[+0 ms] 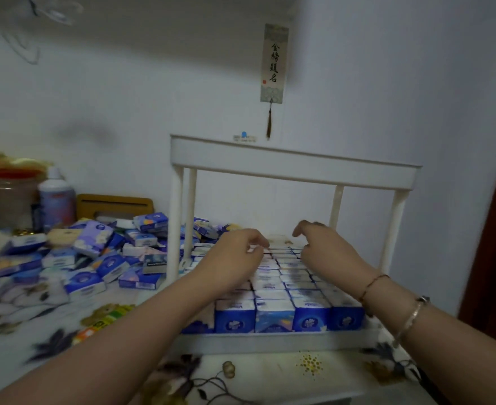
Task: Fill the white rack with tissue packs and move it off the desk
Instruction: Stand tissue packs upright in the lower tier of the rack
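The white two-tier rack (pixel 295 162) stands on the desk right of centre. Its lower shelf holds tight rows of blue and white tissue packs (pixel 282 314) standing upright. Both my hands reach under the top shelf over the back rows. My left hand (pixel 235 258) rests on the pack tops with its fingers curled down. My right hand (pixel 325 247) hovers beside it, fingers bent and apart, fingertips touching the packs. Whether either hand grips a pack is hidden by the fingers. The upper tray's inside is out of sight.
A loose heap of tissue packs (pixel 74 258) covers the desk left of the rack. Behind it stand a jar (pixel 5 197), a white bottle (pixel 55 200) and a wooden holder (pixel 115 203). A floral cloth (pixel 36 325) covers the desk. The wall is just behind the rack.
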The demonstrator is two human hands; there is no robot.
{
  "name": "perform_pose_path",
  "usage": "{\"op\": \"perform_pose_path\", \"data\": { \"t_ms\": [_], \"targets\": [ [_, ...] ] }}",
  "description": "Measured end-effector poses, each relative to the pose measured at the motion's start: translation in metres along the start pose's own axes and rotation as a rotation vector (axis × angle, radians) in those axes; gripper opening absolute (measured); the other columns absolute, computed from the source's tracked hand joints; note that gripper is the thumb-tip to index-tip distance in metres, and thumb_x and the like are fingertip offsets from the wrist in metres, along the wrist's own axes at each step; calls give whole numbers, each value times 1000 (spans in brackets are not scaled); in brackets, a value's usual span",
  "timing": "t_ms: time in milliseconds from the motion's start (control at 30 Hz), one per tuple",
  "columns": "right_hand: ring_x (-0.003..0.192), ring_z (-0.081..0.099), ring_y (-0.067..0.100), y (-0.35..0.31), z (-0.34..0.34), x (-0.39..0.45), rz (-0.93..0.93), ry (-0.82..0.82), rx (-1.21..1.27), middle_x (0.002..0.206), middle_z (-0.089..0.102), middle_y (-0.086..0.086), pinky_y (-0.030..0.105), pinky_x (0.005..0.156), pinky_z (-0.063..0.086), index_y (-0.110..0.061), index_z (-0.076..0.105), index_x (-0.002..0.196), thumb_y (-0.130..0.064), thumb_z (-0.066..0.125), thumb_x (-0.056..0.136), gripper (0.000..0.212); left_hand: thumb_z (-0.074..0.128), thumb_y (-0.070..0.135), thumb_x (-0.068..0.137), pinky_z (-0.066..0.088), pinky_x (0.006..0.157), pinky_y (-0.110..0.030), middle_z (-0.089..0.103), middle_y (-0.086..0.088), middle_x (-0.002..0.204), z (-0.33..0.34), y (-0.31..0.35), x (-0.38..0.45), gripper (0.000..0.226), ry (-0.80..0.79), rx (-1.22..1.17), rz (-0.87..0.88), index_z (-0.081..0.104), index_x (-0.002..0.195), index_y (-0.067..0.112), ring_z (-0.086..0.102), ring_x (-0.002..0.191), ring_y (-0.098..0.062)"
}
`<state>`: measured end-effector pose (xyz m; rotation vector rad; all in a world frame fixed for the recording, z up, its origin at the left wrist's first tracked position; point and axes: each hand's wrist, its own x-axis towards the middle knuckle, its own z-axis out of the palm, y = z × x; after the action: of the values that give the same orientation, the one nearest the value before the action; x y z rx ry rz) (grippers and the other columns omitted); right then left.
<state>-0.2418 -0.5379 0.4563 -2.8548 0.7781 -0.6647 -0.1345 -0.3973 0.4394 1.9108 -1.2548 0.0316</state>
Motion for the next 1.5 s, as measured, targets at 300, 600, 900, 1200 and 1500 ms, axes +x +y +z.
{"op": "perform_pose_path", "data": {
  "t_ms": [300, 600, 900, 1200, 1500],
  "targets": [
    [92, 58, 16, -129, -11, -50, -379, 4, 228, 98, 65, -3, 30, 76, 46, -24, 64, 92, -8, 41, 82, 30, 43, -2, 96, 52, 64, -23, 73, -17, 90, -97, -23, -98, 24, 108, -350, -205, 66, 94, -1, 69, 75, -26],
    [79, 50, 11, -229, 41, -47, -574, -153, 284, 89, 58, -6, 28, 62, 38, -21, 61, 98, -11, 42, 87, 24, 46, -2, 91, 47, 59, -14, 73, -5, 81, -163, -128, -162, 27, 393, -129, -416, 68, 80, 11, 67, 69, -6],
    [108, 48, 26, -300, 139, -2, -482, -307, 235, 122, 49, 9, 41, 89, 48, -15, 49, 117, -17, 47, 92, 26, 56, 27, 90, 35, 106, -35, 43, 2, 143, -190, -226, -197, 50, 474, 558, -515, 43, 138, 22, 38, 129, -22],
    [128, 36, 34, -316, 193, 33, -317, -219, 109, 137, 40, 14, 45, 99, 43, -13, 26, 143, -40, 49, 92, 61, 39, 53, 93, 23, 115, -41, 28, 0, 152, -200, -261, -172, 58, 231, 768, -576, 34, 144, 24, 24, 136, -26],
    [115, 44, 38, -317, 199, 27, -347, -356, 306, 130, 38, 12, 43, 86, 45, -17, 37, 130, -26, 61, 86, 51, 48, 49, 90, 41, 92, -38, 42, -6, 115, -195, -258, -175, 47, 319, 797, -432, 52, 129, 23, 41, 105, -27]
  ]
}}
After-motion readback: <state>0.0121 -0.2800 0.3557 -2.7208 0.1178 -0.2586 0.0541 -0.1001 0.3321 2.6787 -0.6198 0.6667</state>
